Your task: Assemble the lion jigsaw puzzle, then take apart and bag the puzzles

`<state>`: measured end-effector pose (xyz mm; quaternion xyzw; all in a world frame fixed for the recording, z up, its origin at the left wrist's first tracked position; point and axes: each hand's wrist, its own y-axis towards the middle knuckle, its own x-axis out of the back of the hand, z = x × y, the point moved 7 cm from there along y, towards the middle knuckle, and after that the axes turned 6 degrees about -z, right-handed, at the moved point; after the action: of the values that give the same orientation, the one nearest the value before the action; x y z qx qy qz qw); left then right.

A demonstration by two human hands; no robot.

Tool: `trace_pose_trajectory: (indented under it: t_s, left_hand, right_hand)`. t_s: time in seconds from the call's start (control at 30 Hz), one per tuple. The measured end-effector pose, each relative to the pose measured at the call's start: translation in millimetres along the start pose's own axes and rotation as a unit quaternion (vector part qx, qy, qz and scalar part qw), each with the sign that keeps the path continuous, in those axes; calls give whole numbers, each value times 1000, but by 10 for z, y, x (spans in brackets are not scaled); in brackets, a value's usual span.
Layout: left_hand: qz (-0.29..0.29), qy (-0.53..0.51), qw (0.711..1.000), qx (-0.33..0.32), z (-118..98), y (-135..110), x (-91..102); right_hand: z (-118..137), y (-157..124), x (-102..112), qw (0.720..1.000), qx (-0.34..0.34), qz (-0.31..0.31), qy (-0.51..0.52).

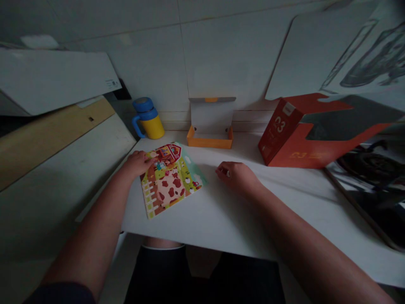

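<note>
A colourful farm picture board [171, 188], showing a spotted cow, a red barn and a white fence, lies flat and slightly turned on the white table. My left hand [138, 162] rests on its upper left edge, fingers stretched onto the picture. To the right of the board, my right hand [238, 175] is closed just above or on the table. A small reddish and white bit shows between its curled fingers, too small and dark to name. The hand is apart from the board.
Behind stands an orange box [209, 142] with its lid raised, beside a yellow and blue mug [152, 122]. To the right are a large red-orange box [281, 135] and a dark gas stove [376, 181]. Stacked boards [57, 80] lean at the left. The table's front edge [202, 248] is near my legs.
</note>
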<state>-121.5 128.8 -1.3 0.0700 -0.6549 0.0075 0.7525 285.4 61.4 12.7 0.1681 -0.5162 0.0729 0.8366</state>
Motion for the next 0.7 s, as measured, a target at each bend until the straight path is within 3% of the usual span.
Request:
trace_pose_trajectory:
  t_s: [0.13,0.27,0.57,0.7]
  left_hand:
    - [9,24,1000,-3,2,-60,69]
    - [54,31,998,1,-56,-328,117]
    - [96,-73,991,-60,-811,-1302,312]
    - [88,-101,988,-76,-1023,-1277,404]
  right_hand:
    - [-22,6,29,1000,-9,1,-17]
    - [-122,14,133,998,-44,1,-51]
    - [-614,22,221,981,-126,16,-146]
    - [-747,16,236,973,-157,15,-171]
